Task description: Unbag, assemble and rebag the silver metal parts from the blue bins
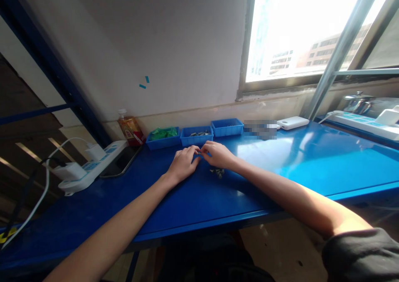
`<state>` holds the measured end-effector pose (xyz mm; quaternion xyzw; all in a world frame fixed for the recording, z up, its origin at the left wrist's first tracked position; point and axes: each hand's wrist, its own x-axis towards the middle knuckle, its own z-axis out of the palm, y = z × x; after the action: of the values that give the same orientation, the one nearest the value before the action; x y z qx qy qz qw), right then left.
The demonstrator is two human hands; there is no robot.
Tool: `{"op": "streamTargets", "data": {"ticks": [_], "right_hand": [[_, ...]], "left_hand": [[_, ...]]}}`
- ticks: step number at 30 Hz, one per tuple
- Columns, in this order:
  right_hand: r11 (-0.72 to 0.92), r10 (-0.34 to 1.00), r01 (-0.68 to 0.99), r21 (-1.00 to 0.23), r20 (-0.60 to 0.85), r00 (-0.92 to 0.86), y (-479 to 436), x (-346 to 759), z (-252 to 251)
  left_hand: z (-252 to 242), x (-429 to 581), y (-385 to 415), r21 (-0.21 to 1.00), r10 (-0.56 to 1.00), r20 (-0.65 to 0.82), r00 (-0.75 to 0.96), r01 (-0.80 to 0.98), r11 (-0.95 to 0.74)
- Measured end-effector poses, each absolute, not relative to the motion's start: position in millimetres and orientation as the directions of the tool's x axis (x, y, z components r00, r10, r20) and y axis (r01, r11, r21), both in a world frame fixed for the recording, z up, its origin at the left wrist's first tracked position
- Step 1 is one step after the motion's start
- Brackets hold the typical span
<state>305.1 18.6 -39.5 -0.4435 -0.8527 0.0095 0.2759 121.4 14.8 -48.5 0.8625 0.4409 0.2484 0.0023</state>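
Observation:
My left hand (183,164) and my right hand (217,154) meet over the blue table, fingertips almost touching. Between them is a small metal part (199,152), pinched from both sides; it is too small and too covered by fingers to name. A little pile of small metal pieces (219,173), like short screws, lies on the table just below my right hand. Just beyond my hands stands a blue bin (197,141) with metal pieces inside. Left of it a blue bin (163,143) holds green plastic, and on the right another blue bin (227,130) has small parts at its bottom.
At left, a white power strip (75,185) with plugged chargers lies beside a dark phone (120,163) and a drink pouch (131,128). A white power bank (293,123) lies near the wall. Another power strip (358,120) is at far right, behind a metal post (339,49).

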Motion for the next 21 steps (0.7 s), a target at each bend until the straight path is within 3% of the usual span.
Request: {"op": "streamTargets", "data": {"ticks": [11, 21], "right_hand": [[0.687, 0.692, 0.666, -0.290, 0.540, -0.479, 19.4, 305.2, -41.2], [0.675, 0.683, 0.697, -0.241, 0.563, -0.466, 14.4, 301.7, -39.8]], "left_hand": [[-45.1, 122.9, 13.3, 0.196, 0.748, 0.503, 0.433, 0.786, -0.587], [-41.0, 122.8, 11.0, 0.201, 0.760, 0.488, 0.430, 0.792, -0.577]]}}
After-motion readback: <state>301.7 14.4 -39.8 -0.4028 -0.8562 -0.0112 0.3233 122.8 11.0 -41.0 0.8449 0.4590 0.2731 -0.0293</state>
